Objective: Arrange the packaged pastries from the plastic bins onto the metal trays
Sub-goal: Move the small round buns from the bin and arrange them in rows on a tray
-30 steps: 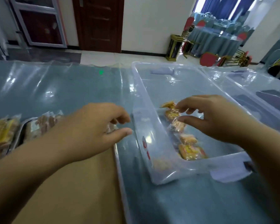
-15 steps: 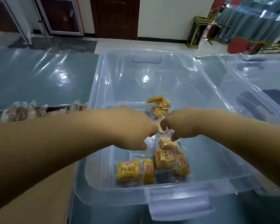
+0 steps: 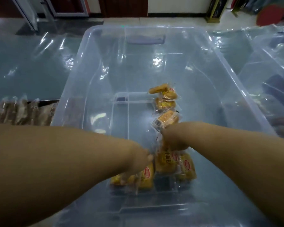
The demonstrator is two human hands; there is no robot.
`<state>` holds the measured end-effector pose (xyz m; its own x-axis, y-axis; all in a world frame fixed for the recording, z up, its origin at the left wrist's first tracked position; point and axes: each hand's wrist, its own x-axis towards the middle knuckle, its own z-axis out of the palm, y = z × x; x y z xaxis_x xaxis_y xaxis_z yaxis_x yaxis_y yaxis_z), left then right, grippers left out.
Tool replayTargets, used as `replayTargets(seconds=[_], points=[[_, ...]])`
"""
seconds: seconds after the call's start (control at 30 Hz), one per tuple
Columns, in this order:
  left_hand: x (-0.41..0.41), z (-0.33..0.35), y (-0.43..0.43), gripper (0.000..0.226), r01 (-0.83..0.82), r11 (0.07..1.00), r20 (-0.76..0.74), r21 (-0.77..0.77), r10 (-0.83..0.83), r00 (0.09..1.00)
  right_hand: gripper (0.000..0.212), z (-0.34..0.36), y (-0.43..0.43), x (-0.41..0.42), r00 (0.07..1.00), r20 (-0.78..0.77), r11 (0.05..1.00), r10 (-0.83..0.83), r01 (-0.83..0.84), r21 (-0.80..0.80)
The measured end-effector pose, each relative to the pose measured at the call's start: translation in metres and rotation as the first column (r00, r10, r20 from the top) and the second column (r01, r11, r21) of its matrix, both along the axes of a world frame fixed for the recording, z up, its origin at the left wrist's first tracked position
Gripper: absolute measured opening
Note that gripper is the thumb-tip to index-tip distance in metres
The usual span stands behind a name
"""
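Where pastries (image 3: 166, 102) (wrapped) lie, both hands (image 3: 138, 163) (image 3: 174, 138) reach.

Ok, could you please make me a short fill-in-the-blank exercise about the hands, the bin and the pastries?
The left hand and the right hand reach into a bin of clear ____.
The right hand grips one packet, ____ in colour like the others there.
The brown pastries lie outside the bin, on its ____ side.
Missing words: plastic; yellow; left.
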<state>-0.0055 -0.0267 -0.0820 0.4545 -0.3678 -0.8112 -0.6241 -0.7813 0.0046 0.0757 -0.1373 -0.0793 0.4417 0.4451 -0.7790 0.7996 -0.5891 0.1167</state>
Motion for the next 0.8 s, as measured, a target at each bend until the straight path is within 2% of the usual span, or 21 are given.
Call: replayTargets(seconds=[0.07,0.13,0.23,0.37,0.47,0.6,0.73,0.8], points=[[-0.003,-0.006,0.003,0.091,-0.064,0.997,-0.009,-0.036,0.063,0.998,0.040,0.000,0.001,0.001,1.000,-0.022,1.000,0.007,-0.007,-0.004],[-0.003,-0.011,0.003,0.084,-0.105,0.993,-0.008,-0.047,0.104,0.995,0.038,0.001,0.001,0.001,0.999,-0.036,0.999,0.019,-0.020,-0.044],[0.001,-0.013,0.002,0.074,-0.092,0.996,-0.021,0.010,0.092,0.996,0.037,0.003,0.002,0.000,0.999,-0.045,0.998,0.023,-0.026,-0.057],[0.005,-0.015,0.003,0.075,-0.226,0.974,-0.087,0.015,0.227,0.970,0.043,0.002,0.003,-0.003,0.997,-0.079,0.999,-0.005,0.002,-0.044],[0.010,-0.011,0.003,0.073,-0.264,0.964,-0.132,0.032,0.265,0.955,0.042,0.001,0.003,-0.007,0.989,-0.144,0.997,-0.046,0.035,-0.072],[0.015,-0.006,0.002,0.074,-0.263,0.963,-0.116,0.062,0.269,0.956,0.053,-0.004,0.001,-0.011,0.975,-0.204,0.991,-0.092,0.071,-0.109],[0.020,0.000,0.002,0.074,-0.291,0.955,-0.080,0.063,0.296,0.952,0.071,-0.007,0.002,-0.013,0.962,-0.210,0.984,-0.173,0.161,-0.072],[0.021,0.005,0.002,0.073,-0.301,0.952,-0.058,0.053,0.304,0.951,0.070,-0.007,0.002,-0.014,0.956,-0.239,0.983,-0.168,0.146,-0.107]])
